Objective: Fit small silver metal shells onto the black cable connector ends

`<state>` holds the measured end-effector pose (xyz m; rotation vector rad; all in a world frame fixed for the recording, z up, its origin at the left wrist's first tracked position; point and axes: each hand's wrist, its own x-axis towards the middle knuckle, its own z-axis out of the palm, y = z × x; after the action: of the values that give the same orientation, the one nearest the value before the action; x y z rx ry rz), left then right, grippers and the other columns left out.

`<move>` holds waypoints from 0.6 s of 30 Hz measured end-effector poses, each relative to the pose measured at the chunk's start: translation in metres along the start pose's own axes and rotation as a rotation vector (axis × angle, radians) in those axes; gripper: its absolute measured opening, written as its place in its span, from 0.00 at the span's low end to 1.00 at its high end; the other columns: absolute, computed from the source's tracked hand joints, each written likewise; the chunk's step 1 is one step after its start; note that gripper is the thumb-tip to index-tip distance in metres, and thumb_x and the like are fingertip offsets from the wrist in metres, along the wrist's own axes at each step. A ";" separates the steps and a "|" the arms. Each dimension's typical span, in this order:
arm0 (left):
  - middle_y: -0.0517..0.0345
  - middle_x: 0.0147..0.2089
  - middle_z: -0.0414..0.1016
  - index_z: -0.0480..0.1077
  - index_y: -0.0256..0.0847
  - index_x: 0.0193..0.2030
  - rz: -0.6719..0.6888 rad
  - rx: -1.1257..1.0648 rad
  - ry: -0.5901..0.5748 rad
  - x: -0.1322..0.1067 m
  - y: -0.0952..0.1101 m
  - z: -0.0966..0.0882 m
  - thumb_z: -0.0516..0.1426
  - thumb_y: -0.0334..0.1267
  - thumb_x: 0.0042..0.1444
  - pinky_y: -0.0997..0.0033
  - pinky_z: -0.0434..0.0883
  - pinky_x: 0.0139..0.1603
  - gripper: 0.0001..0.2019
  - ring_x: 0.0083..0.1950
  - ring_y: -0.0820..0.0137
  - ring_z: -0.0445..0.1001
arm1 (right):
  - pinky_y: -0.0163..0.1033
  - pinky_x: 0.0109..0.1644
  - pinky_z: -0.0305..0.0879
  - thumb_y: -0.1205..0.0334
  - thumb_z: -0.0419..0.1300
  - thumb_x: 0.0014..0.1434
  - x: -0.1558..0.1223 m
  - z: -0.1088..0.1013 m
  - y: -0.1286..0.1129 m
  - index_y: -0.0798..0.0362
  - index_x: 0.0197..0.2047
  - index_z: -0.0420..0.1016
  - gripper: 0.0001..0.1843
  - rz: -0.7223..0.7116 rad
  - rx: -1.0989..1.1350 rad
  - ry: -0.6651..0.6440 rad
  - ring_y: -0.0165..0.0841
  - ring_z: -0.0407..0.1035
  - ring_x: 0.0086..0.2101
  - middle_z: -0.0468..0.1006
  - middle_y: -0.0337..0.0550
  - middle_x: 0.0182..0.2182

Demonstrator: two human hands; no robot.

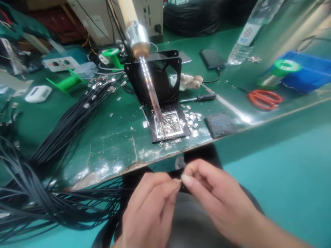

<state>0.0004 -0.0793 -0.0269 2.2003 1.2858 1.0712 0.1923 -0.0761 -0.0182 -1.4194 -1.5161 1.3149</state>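
My left hand (151, 206) and my right hand (214, 196) meet below the front edge of the green bench (103, 131), over my lap. Both pinch with thumb and forefinger at the same spot, on a small metal piece (179, 180) that is too tiny to name. On the bench straight ahead a soldering iron (144, 65) with a wooden handle stands tilted in a black stand (157, 79), its tip down in a square tray of solder scraps (168, 125). Small silver metal shells (191, 119) lie scattered to the right of the tray.
A thick bundle of black cables (64, 127) runs from the bench middle down over the left edge. Red scissors (265, 99), a blue bin (307, 70), a water bottle (248, 32), a phone (212, 58), a dark sponge pad (219, 124) and green solder spools (111, 53) stand about.
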 end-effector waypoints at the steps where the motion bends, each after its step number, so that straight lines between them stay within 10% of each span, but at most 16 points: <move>1: 0.63 0.43 0.80 0.77 0.44 0.46 -0.051 -0.011 -0.016 0.001 0.000 -0.003 0.61 0.22 0.64 0.85 0.74 0.49 0.12 0.43 0.78 0.80 | 0.30 0.28 0.62 0.54 0.56 0.75 -0.001 -0.002 0.001 0.48 0.41 0.73 0.11 0.032 0.043 0.047 0.27 0.61 0.24 0.66 0.31 0.24; 12: 0.61 0.36 0.82 0.82 0.46 0.35 -0.459 -0.319 -0.059 0.017 0.003 -0.010 0.65 0.30 0.61 0.83 0.77 0.31 0.06 0.33 0.73 0.82 | 0.30 0.26 0.65 0.53 0.58 0.70 0.005 0.007 -0.005 0.49 0.32 0.75 0.15 0.087 0.181 0.061 0.28 0.63 0.25 0.71 0.34 0.24; 18: 0.61 0.35 0.84 0.83 0.45 0.36 -0.545 -0.468 -0.070 0.022 0.007 -0.009 0.67 0.34 0.61 0.85 0.79 0.36 0.03 0.34 0.73 0.84 | 0.31 0.25 0.64 0.54 0.56 0.70 0.003 0.011 -0.008 0.49 0.30 0.71 0.16 0.036 0.126 0.114 0.29 0.63 0.24 0.70 0.35 0.23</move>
<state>0.0037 -0.0646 -0.0073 1.4197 1.3277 0.9405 0.1792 -0.0748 -0.0138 -1.4219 -1.3156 1.3040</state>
